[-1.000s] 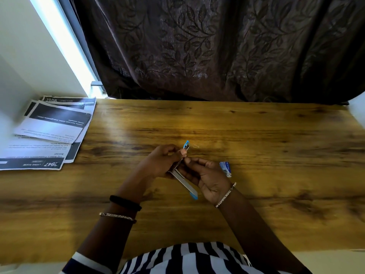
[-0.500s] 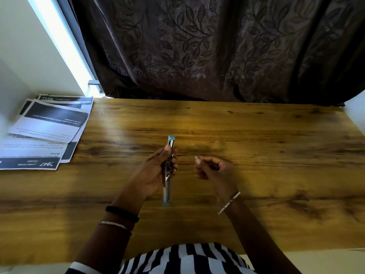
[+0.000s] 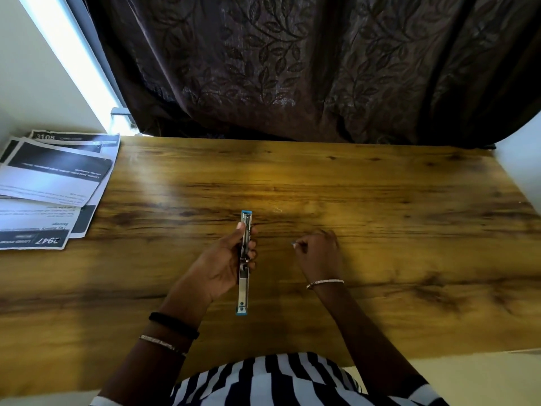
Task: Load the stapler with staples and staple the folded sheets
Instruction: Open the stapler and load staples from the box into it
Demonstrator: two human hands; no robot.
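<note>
My left hand (image 3: 225, 263) grips a slim blue and metal stapler (image 3: 244, 284) that is swung open lengthwise, one end pointing away from me and the other toward me, above the wooden table (image 3: 380, 230). My right hand (image 3: 320, 252) hovers a little to the right of the stapler, fingers curled with the tips pinched together; whether a staple strip is between them I cannot make out. A tiny bent staple (image 3: 277, 210) lies on the table beyond both hands. The folded printed sheets (image 3: 52, 183) lie stacked at the table's far left.
A dark leaf-patterned curtain (image 3: 292, 68) hangs along the table's back edge. A bright window strip (image 3: 76, 65) runs down the left wall. The table's right edge meets a white wall (image 3: 524, 159). My striped shirt shows at the bottom.
My right hand let go of the stapler and moved off to the right, covering the small blue box seen earlier. My left hand turned the open stapler straight, pointing away from me.
</note>
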